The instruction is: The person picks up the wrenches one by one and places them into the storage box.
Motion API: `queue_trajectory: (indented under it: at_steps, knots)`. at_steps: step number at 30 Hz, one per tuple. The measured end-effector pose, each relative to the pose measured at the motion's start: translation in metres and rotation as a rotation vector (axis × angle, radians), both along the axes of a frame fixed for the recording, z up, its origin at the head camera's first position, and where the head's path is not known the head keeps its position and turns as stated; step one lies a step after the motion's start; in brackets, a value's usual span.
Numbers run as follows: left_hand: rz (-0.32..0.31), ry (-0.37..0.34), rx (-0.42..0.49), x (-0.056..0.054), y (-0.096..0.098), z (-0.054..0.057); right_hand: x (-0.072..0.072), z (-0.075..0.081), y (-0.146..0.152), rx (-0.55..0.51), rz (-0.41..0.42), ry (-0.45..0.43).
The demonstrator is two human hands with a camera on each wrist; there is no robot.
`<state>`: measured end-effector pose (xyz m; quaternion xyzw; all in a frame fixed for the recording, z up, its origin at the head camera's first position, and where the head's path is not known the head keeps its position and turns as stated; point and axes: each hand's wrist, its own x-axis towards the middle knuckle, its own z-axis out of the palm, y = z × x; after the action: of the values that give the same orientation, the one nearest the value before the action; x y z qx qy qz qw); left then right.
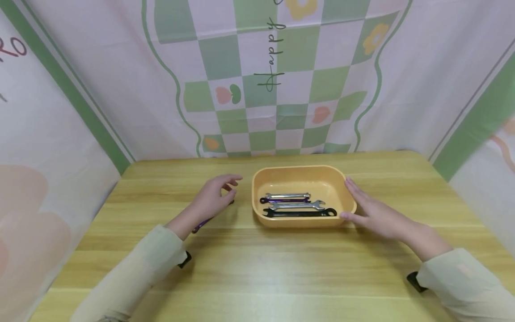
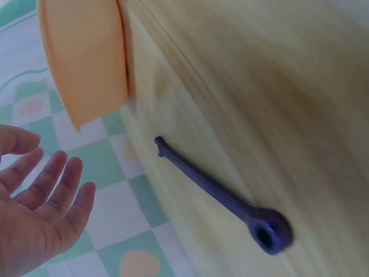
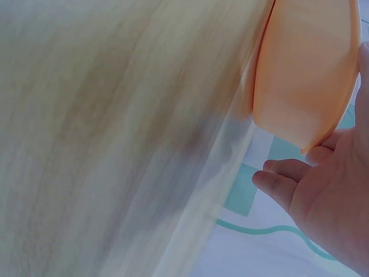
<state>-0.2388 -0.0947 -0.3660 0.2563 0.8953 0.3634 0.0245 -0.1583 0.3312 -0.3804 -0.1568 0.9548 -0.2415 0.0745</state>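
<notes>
My left hand (image 1: 213, 194) hovers with loosely bent fingers left of a yellow-orange plastic bin (image 1: 263, 176). Beneath it a dark purple wrench (image 2: 207, 187) lies on the table, its ring end toward me; the head view shows only parts of it around the hand. Nothing is between the left fingers. My right hand (image 1: 378, 217) holds the bin's right end, thumb at the near rim and fingers by the far corner. Inside the bin lie a small silver wrench (image 1: 287, 196), a purple wrench (image 1: 285, 201), a larger silver wrench (image 1: 295, 205) and a black wrench (image 1: 297, 213).
The bin stands on a wood-grain table (image 1: 257, 268) near its back edge. A checked fabric curtain (image 1: 277, 89) hangs behind, with more printed fabric at both sides. A dark band (image 1: 185, 259) shows under the left sleeve, and another (image 1: 416, 281) under the right.
</notes>
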Motion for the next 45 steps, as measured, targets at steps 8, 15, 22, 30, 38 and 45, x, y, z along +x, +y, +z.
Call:
queue_trajectory:
  at_steps: [8, 15, 22, 30, 38, 45]
  knots:
    - [0.008, -0.034, -0.041, 0.005, -0.014, -0.011, 0.001, -0.003, 0.002, -0.007, -0.002, -0.002]
    - [-0.008, -0.085, -0.047, 0.008, -0.021, -0.025, 0.003, -0.004, 0.002, -0.013, -0.004, -0.001]
    - [0.019, -0.143, -0.056, 0.008, -0.03, -0.036, 0.004, -0.005, 0.003, -0.019, -0.008, -0.007]
    - [0.057, -0.164, -0.095, 0.005, -0.035, -0.037, 0.003, -0.005, 0.004, -0.023, -0.003, -0.001]
    - [0.07, -0.204, -0.12, 0.005, -0.037, -0.036, 0.002, -0.005, 0.002, -0.025, 0.002, 0.004]
    - [0.064, -0.209, -0.162, 0.003, -0.041, -0.036, 0.001, -0.004, 0.002, -0.027, 0.006, 0.011]
